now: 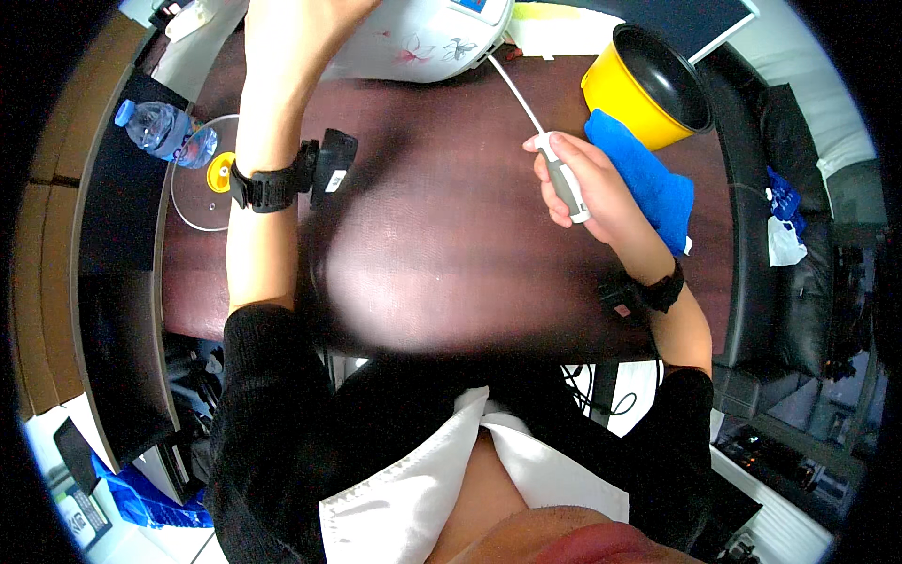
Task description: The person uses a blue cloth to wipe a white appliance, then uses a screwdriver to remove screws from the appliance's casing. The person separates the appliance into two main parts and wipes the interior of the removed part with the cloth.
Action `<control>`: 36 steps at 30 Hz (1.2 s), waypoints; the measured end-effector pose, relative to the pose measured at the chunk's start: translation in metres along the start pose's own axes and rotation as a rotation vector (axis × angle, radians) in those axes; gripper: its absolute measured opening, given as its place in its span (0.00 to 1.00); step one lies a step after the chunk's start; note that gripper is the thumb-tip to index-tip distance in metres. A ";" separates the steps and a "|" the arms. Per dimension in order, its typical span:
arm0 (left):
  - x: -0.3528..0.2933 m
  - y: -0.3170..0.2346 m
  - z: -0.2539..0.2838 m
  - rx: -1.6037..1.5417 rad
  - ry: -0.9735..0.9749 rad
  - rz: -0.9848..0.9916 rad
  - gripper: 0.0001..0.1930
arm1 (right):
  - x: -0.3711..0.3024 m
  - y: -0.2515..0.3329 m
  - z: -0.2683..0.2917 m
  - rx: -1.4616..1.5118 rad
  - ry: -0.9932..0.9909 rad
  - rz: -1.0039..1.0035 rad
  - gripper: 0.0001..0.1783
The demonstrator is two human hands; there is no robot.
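My right hand (587, 183) is closed around the grey and white handle of a screwdriver (561, 179). The long thin shaft points up and to the left, and its end meets the lower right edge of a white rounded appliance (404, 47) with a flower print and a small blue panel. My left arm reaches up past the left side of this appliance. Only the back part of my left hand (315, 23) shows at the top edge; its fingers lie out of the picture, so what they touch is hidden.
A yellow pot (625, 99) with a black inside lies tilted at the back right, a blue cloth (653, 183) against it. On the left are a round glass lid (193, 226) with a yellow knob and a water bottle (160, 132). All rest on a dark red-brown table (442, 254).
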State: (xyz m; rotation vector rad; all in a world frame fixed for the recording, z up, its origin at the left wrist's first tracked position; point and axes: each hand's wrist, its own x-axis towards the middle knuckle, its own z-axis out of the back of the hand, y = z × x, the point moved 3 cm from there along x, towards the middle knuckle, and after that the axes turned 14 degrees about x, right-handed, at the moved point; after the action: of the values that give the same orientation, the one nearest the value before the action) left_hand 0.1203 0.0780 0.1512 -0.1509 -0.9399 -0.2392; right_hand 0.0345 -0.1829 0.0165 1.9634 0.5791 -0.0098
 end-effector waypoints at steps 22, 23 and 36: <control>-0.006 0.102 -0.025 0.085 0.362 0.384 0.46 | 0.045 0.007 -0.031 0.532 0.268 -0.247 0.25; -0.008 0.101 -0.016 0.131 0.369 0.374 0.45 | 0.047 0.009 -0.033 0.541 0.298 -0.247 0.25; -0.004 0.097 -0.048 0.440 0.223 0.203 0.46 | 0.053 0.005 -0.034 0.470 0.186 -0.212 0.23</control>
State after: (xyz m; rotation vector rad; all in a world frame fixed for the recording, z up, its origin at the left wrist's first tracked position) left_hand 0.1817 0.1613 0.1176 0.1829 -0.7290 0.1383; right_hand 0.0752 -0.1350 0.0230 2.3610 0.9753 -0.1049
